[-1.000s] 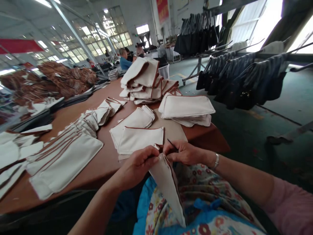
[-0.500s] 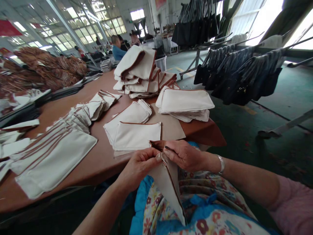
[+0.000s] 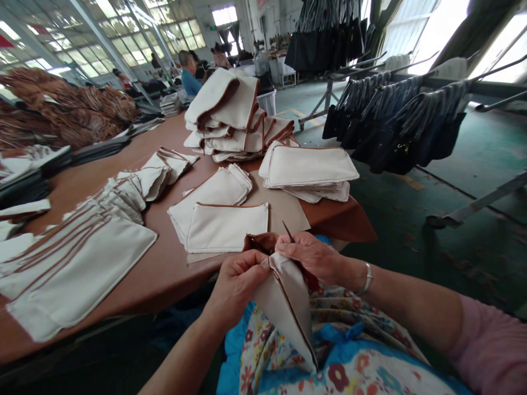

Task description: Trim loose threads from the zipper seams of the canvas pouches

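Over my lap, my left hand (image 3: 242,277) pinches the edge of an off-white fabric pouch (image 3: 286,312) with brown trim, its narrow end hanging down. A brown flap (image 3: 261,242) of it shows above my fingers. Close by on the right, my right hand (image 3: 310,257) is closed around a thin, pointed dark blade (image 3: 289,231) that sticks up past the thumb. Something red (image 3: 312,281) shows under that hand, perhaps the tool's handle; most of the tool is hidden. Just beyond my hands, a flat white pouch (image 3: 228,227) lies on the brown table (image 3: 177,274).
A neat pouch stack (image 3: 310,167) sits near the table's right corner, with a taller pile (image 3: 230,118) behind. Overlapping pouches (image 3: 94,263) spread along the left. Racks of dark bags (image 3: 395,131) stand to the right. A person in blue (image 3: 189,77) sits farther back.
My right hand has turned, and its pointed blade now sticks up instead of lying along the fingers. The brown flap stands out more above my left hand, which keeps its pinch on the pouch.
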Demonstrator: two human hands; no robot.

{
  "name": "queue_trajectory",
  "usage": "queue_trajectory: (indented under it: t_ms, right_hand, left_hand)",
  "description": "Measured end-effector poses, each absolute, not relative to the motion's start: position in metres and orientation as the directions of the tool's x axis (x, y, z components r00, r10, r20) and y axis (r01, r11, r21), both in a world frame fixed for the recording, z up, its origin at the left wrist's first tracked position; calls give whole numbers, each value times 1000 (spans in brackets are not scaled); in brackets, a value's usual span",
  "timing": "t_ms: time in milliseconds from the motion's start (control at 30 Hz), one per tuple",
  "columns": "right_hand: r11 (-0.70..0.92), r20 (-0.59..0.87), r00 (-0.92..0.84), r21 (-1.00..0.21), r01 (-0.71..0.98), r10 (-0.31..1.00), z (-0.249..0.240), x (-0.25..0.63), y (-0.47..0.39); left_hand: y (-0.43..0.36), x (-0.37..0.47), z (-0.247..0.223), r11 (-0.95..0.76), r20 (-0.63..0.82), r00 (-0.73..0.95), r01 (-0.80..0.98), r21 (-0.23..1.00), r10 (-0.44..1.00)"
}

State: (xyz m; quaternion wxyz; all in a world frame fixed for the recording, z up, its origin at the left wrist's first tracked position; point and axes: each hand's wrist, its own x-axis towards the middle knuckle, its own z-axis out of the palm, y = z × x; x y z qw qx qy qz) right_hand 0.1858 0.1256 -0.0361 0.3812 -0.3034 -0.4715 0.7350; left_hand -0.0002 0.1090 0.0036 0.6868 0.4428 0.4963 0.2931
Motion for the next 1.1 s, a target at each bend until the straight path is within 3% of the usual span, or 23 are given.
queue_trajectory:
  t_ms: [100,200,400,600,767,933,1100]
  right_hand:
    - [-122,-48,-551,-988,-99,833,-27,194,131]
    - [-91,-63,-552,-996,-22,831,-19,194,134]
    - [-111,-112,-541,-993,34,834,-17,190,133]
    - [-159,-126,-442,-987,-36,888,-22,188,129]
    - [151,136,-382,-988,9,914,-25,192,122]
    - [552,509,-419,-834,-24,752,-33,200,124]
    - [674,565,-530,-739,17,632,-43,206,127]
  left_hand:
    - [109,1,5,399,-405,316,87,913,858]
    - [109,3,3,380,-401,280,128,916,872]
    - [107,4,-4,407,-415,251,86,909,874]
    - [107,4,-6,453,-446,277,42,891,851]
    - [110,-3,-10,544,-509,334,-12,839,793]
    - [113,-4,-6,632,-580,388,-7,775,716]
    - [115,1,1,590,-562,452,93,802,693]
